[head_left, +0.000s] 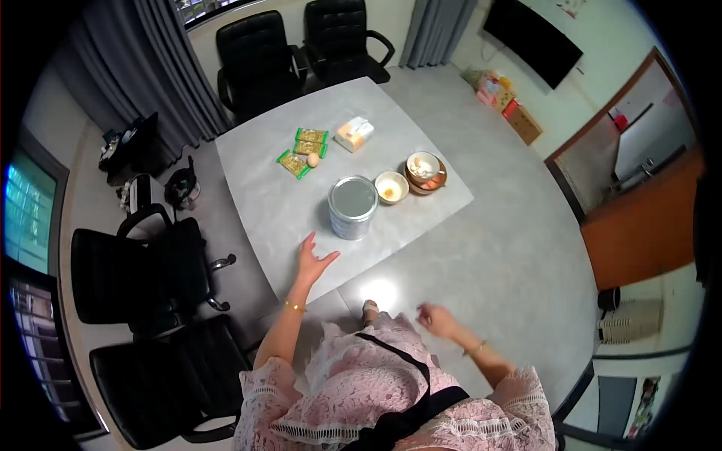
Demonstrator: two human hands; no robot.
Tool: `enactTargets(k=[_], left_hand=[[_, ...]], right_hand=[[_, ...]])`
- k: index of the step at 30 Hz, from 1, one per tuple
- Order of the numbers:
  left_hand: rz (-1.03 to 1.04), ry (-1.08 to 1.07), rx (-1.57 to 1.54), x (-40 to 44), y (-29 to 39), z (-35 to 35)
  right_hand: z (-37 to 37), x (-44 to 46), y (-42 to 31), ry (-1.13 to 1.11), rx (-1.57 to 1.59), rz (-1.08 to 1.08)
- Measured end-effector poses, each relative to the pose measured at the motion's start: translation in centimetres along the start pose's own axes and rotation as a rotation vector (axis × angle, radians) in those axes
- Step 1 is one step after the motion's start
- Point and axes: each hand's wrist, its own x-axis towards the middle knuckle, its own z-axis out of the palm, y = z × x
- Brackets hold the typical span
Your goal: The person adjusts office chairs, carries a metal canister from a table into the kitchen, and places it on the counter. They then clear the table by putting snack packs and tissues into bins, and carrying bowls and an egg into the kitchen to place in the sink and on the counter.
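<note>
The left hand (312,260) is open and holds nothing, thumb and fingers spread apart at the near edge of the grey table (259,177), with the large metal can (353,198) just beyond the fingertips and not touched; the can stands upright, and its flat grey top looks closed. The right hand (440,320) is out past the table edge, above the floor in this view, with fingers curled; nothing shows in it, but blur and angle mean I cannot tell whether it grips something small. As for what looks done, the pale bowl (401,197) beside the can already has something yellowish at its bottom, and the smaller bowl (414,160) past it is filled with whitish pieces. What looks not yet dealt with is farther back: 3 green packets (312,136) seem sealed, the egg (313,159) lies against them and appears whole, and the tissue pack (352,136) sits apart with white tissue at its top. The brown bowl (430,189) is partly hidden by the smaller bowl, so the reddish-orange contents are hard to name. The can's printing is too small to read, its inside is out of sight, and the dark strap (397,347) over the pink lace clothing (350,376) runs out of frame at the bottom
</note>
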Motion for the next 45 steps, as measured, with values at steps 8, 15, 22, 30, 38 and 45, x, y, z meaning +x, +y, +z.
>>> enactTargets(k=[8,15,22,30,38,45], left_hand=[[0.178,-0.091,0.392,6.7,2.2,1.8],[0.307,-0.229,0.258,9.9,1.1,2.8],[0.249,-0.250,-0.053,9.6,2.6,3.8],[0.181,-0.342,0.134,8.4,4.9,4.2],[0.178,-0.520,0.249,7.4,8.9,7.8],[0.242,-0.692,0.250,6.3,11.4,14.4]], right_hand=[[-12.4,21.5,-6.0,0.056,0.540,0.002],[-10.4,27.9,-8.3,-0.231,0.707,0.210],[-9.1,28.2,-7.7,-0.223,0.777,0.137],[-9.9,25.6,-6.9,-0.202,0.802,0.172],[-14.2,20.5,-5.9,-0.081,0.843,0.246],[-15.5,13.8,-0.9,0.117,1.002,0.344]])
